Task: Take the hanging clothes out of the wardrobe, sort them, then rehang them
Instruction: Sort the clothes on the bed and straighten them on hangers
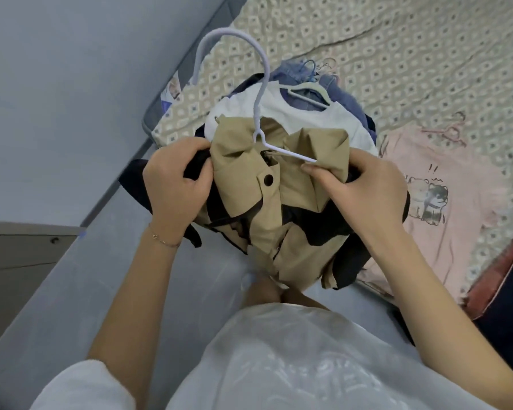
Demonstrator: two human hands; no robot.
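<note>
**Hanger bar runs left-to-right between two gripping hands**

Nearest, both hands hold the tan-and-black jacket [274,202] up over the bed edge. The left hand [176,184] is closed on the jacket's left shoulder; the right hand [365,190] pinches tan cloth just under the right arm of the lilac hanger [262,113]. That arm slants toward the right hand, which looks nearer to it, and the hook points far. Beyond, the clothes pile [308,108] lies on the patterned bedspread [412,54].

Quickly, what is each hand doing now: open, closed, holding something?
Left hand: closed on the tan jacket, at its left side.
Right hand: closed, pinching the jacket's right side.
</note>
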